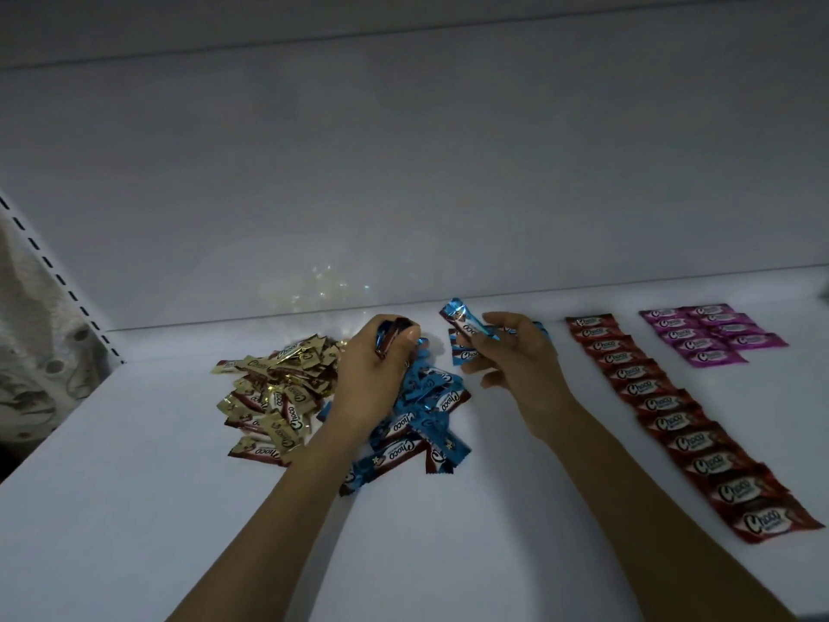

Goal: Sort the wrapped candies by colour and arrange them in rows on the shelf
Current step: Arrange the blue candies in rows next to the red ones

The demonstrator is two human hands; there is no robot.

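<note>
A loose heap of blue wrapped candies [417, 424] lies in the middle of the white shelf [134, 509]. My left hand [377, 374] hovers over the heap and grips a small bunch of blue candies [392, 336]. My right hand [516, 365] is just right of it and pinches a blue candy [466, 323] that points up and left. A heap of gold candies [278, 388] sits to the left. A long row of red candies [673, 419] runs along the right. Purple candies [709, 336] lie in short rows at the far right.
The shelf's white back wall [403, 195] rises right behind the candies. A slotted upright [58, 280] bounds the shelf at the left, with patterned cloth [27, 352] beyond it. Bare shelf surface lies in front of the heaps.
</note>
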